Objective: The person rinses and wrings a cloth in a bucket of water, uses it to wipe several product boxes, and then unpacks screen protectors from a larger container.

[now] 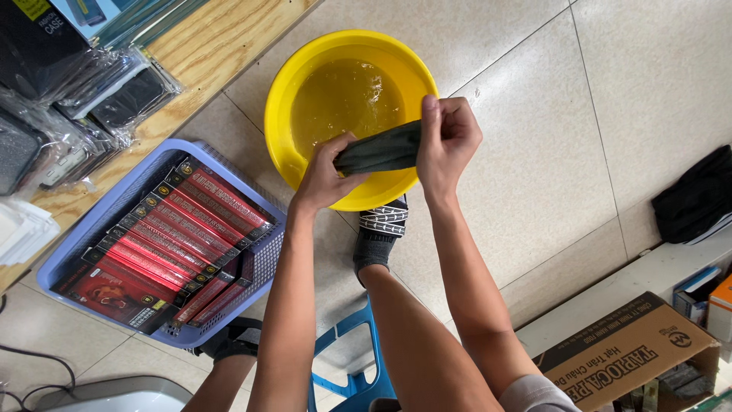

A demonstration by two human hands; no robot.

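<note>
Both hands hold a dark grey cloth stretched between them above the near rim of a yellow basin of water on the tiled floor. The left hand has its grip closed around one end; the right hand pinches the other end tight. A blue basket of red boxes sits just left, beside a wooden table.

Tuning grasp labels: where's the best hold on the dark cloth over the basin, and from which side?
By its two ends, one from each side. The dark cloth is rolled into a long bar lying across the yellow basin rim; the left hand wraps one end, the right hand the other, leaving the middle free.
</note>
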